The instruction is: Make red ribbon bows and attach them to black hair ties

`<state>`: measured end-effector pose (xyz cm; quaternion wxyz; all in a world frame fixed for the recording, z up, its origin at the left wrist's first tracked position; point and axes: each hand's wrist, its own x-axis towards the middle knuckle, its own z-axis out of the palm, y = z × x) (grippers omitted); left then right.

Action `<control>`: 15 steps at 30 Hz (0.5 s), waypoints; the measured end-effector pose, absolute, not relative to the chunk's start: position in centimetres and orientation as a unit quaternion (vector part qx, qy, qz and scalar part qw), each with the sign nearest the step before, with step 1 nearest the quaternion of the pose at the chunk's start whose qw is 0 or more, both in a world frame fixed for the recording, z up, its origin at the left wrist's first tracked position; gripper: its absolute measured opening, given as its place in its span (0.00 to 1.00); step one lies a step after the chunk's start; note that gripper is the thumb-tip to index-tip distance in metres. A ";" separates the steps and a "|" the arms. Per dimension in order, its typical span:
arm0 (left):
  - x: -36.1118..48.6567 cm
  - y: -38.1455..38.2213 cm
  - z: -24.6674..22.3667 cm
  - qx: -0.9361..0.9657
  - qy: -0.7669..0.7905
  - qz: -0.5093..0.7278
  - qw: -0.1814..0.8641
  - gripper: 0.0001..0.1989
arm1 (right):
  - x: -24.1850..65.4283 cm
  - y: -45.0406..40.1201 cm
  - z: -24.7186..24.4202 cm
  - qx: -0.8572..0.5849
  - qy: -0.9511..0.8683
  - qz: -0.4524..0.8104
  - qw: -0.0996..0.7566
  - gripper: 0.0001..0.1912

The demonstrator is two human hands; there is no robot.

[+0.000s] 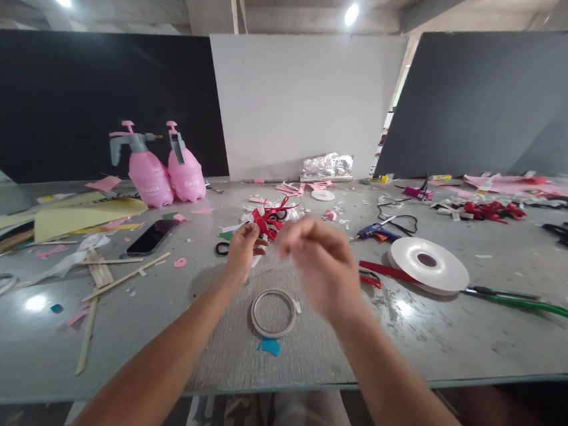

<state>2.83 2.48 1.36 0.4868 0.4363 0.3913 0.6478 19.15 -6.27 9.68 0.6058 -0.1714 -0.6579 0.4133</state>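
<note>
My left hand point(244, 246) is closed, thumb and forefinger pinched on a red ribbon bow point(267, 225) whose thin loops rise above the fingers. Close by on the right, my right hand point(326, 264) is raised over the table, its fingers curled and smeared by motion, so what they hold cannot be made out. Between my forearms a roll of tape point(254, 310) lies flat. A scrap of blue paper point(270, 346) is just in front of it.
Two pink spray bottles point(147, 176) and a phone point(152, 237) stand and lie to the left, near wooden sticks point(127, 277). Rightward are a blue glue gun point(377, 230), a white ribbon spool point(444, 268) and a green-handled tool point(531, 304). Crumpled foil point(327, 166) sits at the back.
</note>
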 end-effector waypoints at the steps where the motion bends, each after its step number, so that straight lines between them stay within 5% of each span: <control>1: 2.8 2.5 1.4 0.438 0.391 0.647 0.486 0.21 | 19.1 -4.5 9.5 -0.219 -0.660 0.384 0.608 0.09; 7: 2.6 2.4 1.3 0.472 0.400 0.629 0.470 0.20 | 18.4 2.9 3.6 -0.406 -0.722 0.292 0.479 0.13; 15: 2.8 2.2 1.3 0.529 0.396 0.645 0.385 0.16 | 16.9 2.5 0.1 -0.423 -0.709 0.318 0.467 0.12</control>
